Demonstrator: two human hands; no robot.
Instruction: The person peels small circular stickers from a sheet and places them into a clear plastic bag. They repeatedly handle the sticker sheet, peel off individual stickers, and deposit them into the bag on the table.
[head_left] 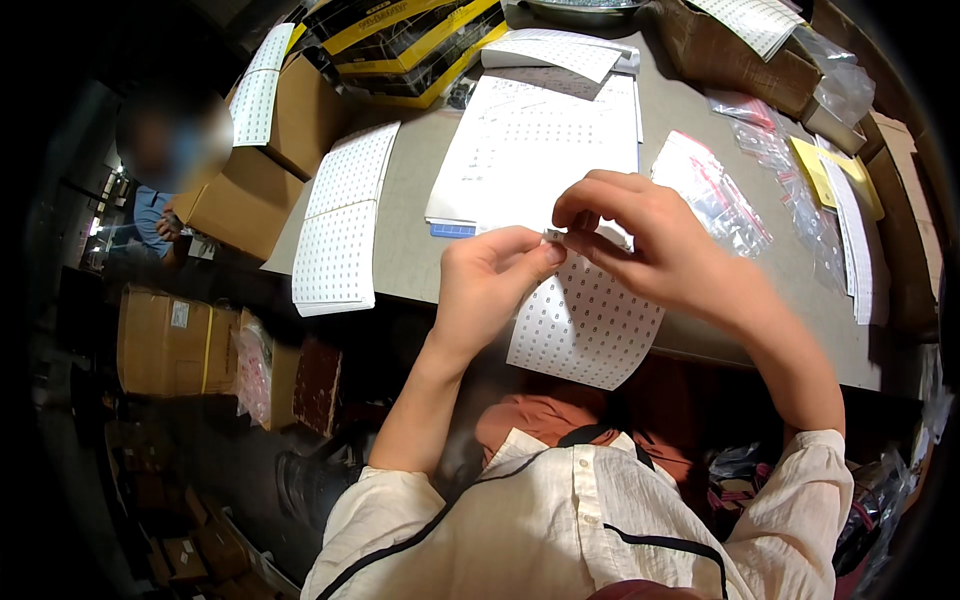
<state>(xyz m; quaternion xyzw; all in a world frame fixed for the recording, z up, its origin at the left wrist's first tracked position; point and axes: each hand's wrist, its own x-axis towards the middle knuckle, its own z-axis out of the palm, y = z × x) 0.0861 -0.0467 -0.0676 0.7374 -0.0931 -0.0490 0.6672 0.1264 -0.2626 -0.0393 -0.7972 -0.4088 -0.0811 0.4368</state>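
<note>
At the far left a second person (pixel 160 215) sat low beside brown cardboard boxes (pixel 245 185). On the grey table (pixel 420 190), two white sticker sheets printed with rows of small dark marks (pixel 340 215) lay end to end, hanging a little over the near edge. Just right of them rested a stack of white paper forms (pixel 535 150). The left hand (pixel 490 285) was raised over the table's near edge, its thumb and forefinger pressed together on the top corner of a curled white sticker sheet with rows of small dark marks (pixel 585 320), which hung down past the table edge towards the lap. The right hand (pixel 645 235) met it at the same corner, fingertips pinched on a small piece there; whether that was a peeled sticker could not be told. Farther right lay clear plastic zip bags with red strips (pixel 715 195), then yellow paper (pixel 825 170) near the table's right end.
</note>
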